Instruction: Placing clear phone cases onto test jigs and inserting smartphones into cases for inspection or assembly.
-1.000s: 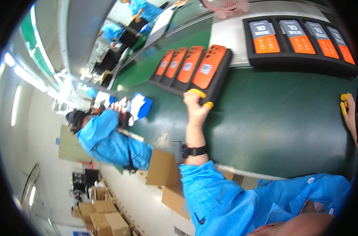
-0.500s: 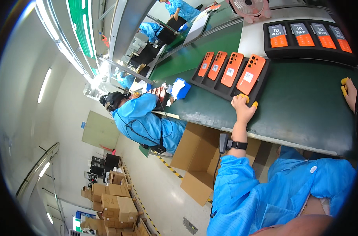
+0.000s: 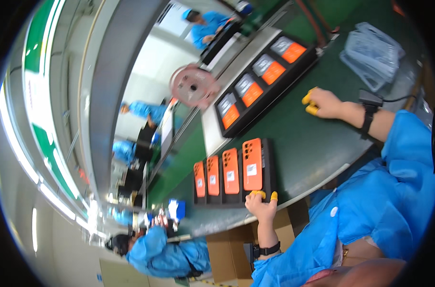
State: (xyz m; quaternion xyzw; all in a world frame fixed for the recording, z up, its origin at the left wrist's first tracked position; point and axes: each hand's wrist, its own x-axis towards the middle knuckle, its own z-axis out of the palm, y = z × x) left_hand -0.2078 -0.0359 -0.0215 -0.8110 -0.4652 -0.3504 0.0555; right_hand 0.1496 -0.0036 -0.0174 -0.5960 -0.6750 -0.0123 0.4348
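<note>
My left hand [image 3: 261, 206], with yellow finger cots, is at the near right corner of a black tray [image 3: 269, 165], its fingers closed on the edge. In the tray's slots lie several orange phones, backs up, each with dark camera lenses and a white label; the rightmost phone [image 3: 252, 172] is nearest that hand. My right hand [image 3: 325, 104], also in yellow finger cots, hovers over the green table with thumb and fingers apart, holding nothing. Beyond it and to its left, a second black tray [image 3: 270, 93] holds several phone-sized grey-and-orange pieces.
Clear plastic trays [image 3: 373, 55] are stacked at the far right of the green table [image 3: 299, 148]. A pink fan [image 3: 193, 87] stands behind the second tray. An open cardboard box [image 3: 224, 253] sits below the table's front edge. A co-worker in blue [image 3: 167, 251] works at left.
The view has swung right, bringing my right hand and the clear plastic trays fully into sight. My left hand stays at the same corner of the phone tray.
</note>
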